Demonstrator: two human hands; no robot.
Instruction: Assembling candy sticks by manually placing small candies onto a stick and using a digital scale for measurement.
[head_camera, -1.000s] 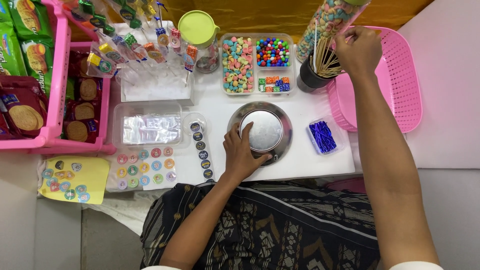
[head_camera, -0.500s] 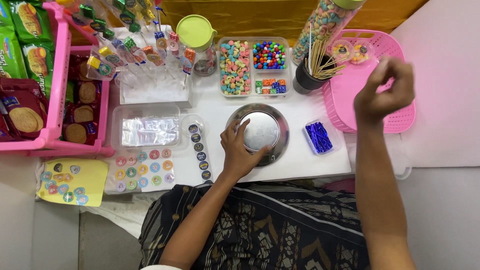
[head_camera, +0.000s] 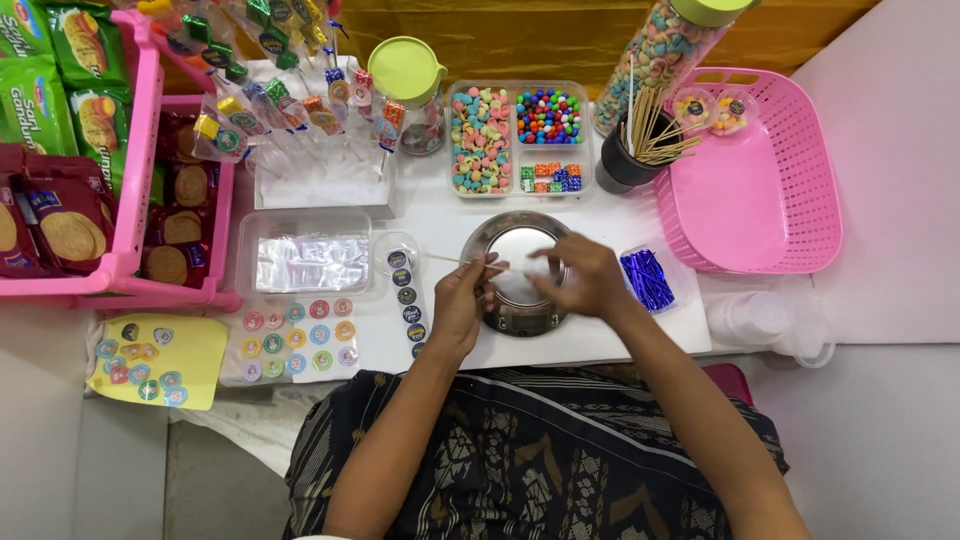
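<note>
Both hands meet over the scale (head_camera: 517, 270): left hand (head_camera: 462, 300) pinches 1 wooden skewer (head_camera: 462, 262) level, right hand (head_camera: 580, 277) curled, grip unclear.

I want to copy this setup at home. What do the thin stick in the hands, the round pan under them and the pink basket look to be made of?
The stick, pinched by the left hand with the right hand beside it, looks like pale, matte wood or bamboo. The round pan looks like polished metal: silvery, with glare. The pink basket looks like moulded plastic, with a perforated lattice.

Scale (head_camera: 517, 322) display perhaps under hands
</note>
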